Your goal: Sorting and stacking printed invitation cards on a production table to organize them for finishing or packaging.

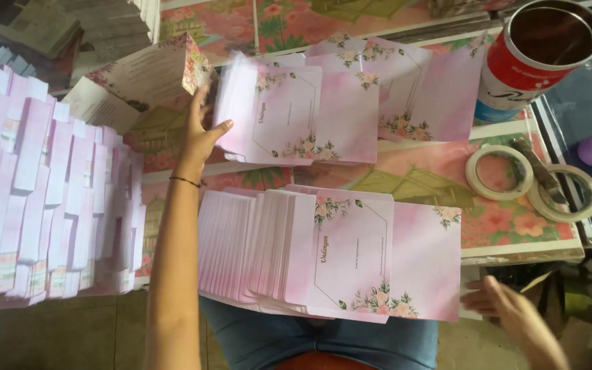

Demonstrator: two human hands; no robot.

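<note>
My left hand [202,130] reaches forward and presses its fingers against the left edge of a stack of pink floral cards [289,116] lying on the table. A second, fanned-out stack of the same pink cards [323,257] rests on my lap over blue jeans. My right hand [508,308] hovers to the right of that lap stack, fingers spread and holding nothing. More pink cards [412,85] lie spread behind the far stack.
Tall piles of folded pink cards [49,205] fill the left side. An open red and white tin [539,55] stands at the top right. Two rolls of tape [500,171] lie on the flowered tablecloth [501,219] at the right. Folded printed sheets [145,75] sit at the top left.
</note>
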